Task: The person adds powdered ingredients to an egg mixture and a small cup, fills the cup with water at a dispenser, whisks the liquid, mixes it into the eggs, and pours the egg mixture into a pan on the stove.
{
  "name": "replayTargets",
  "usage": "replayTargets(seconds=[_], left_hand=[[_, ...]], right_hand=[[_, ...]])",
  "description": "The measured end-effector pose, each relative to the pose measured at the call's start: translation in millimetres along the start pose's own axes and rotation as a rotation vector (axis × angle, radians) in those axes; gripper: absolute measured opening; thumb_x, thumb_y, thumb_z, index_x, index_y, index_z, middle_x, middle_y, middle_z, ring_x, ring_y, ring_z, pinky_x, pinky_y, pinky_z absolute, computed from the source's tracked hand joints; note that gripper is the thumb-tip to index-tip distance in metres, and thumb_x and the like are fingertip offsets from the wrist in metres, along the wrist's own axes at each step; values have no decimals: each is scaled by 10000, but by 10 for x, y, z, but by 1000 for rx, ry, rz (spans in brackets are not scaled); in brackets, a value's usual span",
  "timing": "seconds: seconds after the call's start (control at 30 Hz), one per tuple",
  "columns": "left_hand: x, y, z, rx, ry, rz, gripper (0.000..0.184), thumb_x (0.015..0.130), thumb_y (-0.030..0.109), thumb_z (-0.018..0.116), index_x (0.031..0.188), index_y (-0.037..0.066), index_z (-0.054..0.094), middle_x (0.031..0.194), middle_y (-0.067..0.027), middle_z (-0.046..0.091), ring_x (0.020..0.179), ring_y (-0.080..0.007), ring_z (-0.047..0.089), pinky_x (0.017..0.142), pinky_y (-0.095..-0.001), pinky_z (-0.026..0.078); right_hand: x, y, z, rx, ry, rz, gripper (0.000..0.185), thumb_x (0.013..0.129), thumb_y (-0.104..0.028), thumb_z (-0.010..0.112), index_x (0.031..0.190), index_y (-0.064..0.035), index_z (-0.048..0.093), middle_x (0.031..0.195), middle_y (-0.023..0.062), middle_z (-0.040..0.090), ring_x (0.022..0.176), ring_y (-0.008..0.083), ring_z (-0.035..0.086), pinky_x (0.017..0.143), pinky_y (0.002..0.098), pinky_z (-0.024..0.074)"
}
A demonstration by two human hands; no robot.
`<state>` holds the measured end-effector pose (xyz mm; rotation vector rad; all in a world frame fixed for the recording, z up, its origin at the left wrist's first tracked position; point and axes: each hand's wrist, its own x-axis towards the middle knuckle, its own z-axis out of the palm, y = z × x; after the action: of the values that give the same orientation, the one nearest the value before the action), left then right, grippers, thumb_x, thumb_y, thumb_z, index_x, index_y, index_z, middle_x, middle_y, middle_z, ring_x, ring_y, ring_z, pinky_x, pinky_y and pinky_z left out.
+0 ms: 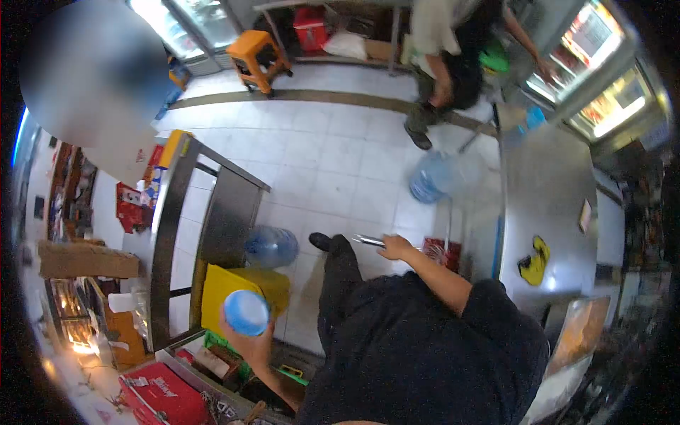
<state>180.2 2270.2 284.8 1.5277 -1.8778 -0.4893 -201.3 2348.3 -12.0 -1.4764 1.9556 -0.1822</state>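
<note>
A blue round container point(247, 312) with a pale inside is held in my left hand point(249, 345), at the lower left above a yellow box point(225, 285). My right hand point(397, 248) is closed round a metal utensil point(369, 241) that looks like tongs and points left over the tiled floor. One large blue water bottle point(271, 247) stands beyond the container, beside the metal frame. The palm side of my right hand is hidden.
A steel counter point(545, 184) with a yellow and black item point(535, 261) runs along the right. Another person point(453, 64) is at the top, near a second water bottle point(428, 178). An orange stool point(256, 58) stands at the back; a red bag point(164, 397) lies lower left.
</note>
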Motion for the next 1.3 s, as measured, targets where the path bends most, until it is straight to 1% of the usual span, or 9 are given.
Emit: replayTargets(seconds=[0.1, 0.17, 0.23, 0.3, 0.53, 0.7, 0.73, 0.93, 1.3], left_hand=[[641, 110, 159, -15, -69, -19, 942, 523, 194, 876, 1315, 17, 398, 1236, -165, 487, 1156, -317, 479, 984, -425, 382], [1096, 167, 263, -49, -121, -45, 937, 507, 204, 878, 1299, 19, 413, 1215, -170, 490, 1142, -329, 482, 966, -434, 390], [1547, 137, 312, -96, -151, -82, 931, 496, 210, 877, 1286, 22, 423, 1202, -173, 488, 1136, -342, 479, 954, -441, 393], [1962, -94, 449, -15, -117, -15, 937, 477, 227, 881, 1281, 37, 439, 1207, -166, 496, 1140, -349, 479, 964, -441, 392], [3907, -280, 1129, -45, -183, 83, 864, 497, 259, 872, 1244, 48, 493, 1215, -160, 507, 1163, -341, 469, 982, -436, 389], [5197, -184, 1685, -148, -288, 244, 891, 515, 292, 865, 1278, 75, 459, 1257, -158, 482, 1179, -346, 454, 997, -438, 379], [5386, -175, 1831, -164, -295, 245, 905, 518, 297, 864, 1291, 82, 445, 1266, -156, 475, 1182, -347, 451, 999, -439, 378], [6460, -250, 2588, -104, -411, 75, 933, 535, 309, 859, 1324, 103, 405, 1294, -149, 454, 1199, -350, 438, 1004, -444, 375], [8271, -867, 2923, -100, -161, -143, 893, 546, 309, 849, 1304, 79, 438, 1262, -160, 500, 1177, -340, 474, 1002, -424, 385]], right_hand=[[504, 799, 484, -214, -334, 85, 607, 816, -550, 474, 1111, -39, 621, 1056, 193, 641, 979, 368, 612, 902, 453, 467], [508, 1047, 482, -90, -355, 418, 486, 803, -454, 556, 944, -2, 663, 843, 169, 665, 745, 317, 641, 698, 447, 502], [-42, 1137, 285, 1179, 61, 840, 183, 826, -219, 580, 838, -42, 623, 741, 74, 614, 648, 213, 573, 569, 379, 425], [-273, -165, -1213, -177, 62, 89, 213, 804, -266, 630, 800, -60, 685, 708, 98, 637, 656, 246, 621, 594, 424, 489], [1372, 236, -1391, 350, 73, -473, 314, 871, -291, 548, 991, -12, 627, 860, 157, 657, 805, 308, 632, 677, 421, 479], [3373, 755, -977, 186, 575, 841, 426, 849, -377, 582, 822, 45, 635, 837, 244, 653, 777, 389, 631, 712, 516, 482], [3705, 882, -1039, 302, 788, 867, 441, 849, -392, 578, 782, 40, 638, 810, 238, 655, 752, 388, 633, 699, 514, 489], [5160, 818, -1925, 185, 300, 1210, 497, 913, -440, 483, 881, 25, 657, 774, 204, 653, 694, 390, 623, 656, 512, 486], [8536, -87, -3035, 152, 346, 338, 641, 938, -563, 379, 970, 27, 626, 839, 241, 624, 800, 415, 590, 730, 459, 468]])
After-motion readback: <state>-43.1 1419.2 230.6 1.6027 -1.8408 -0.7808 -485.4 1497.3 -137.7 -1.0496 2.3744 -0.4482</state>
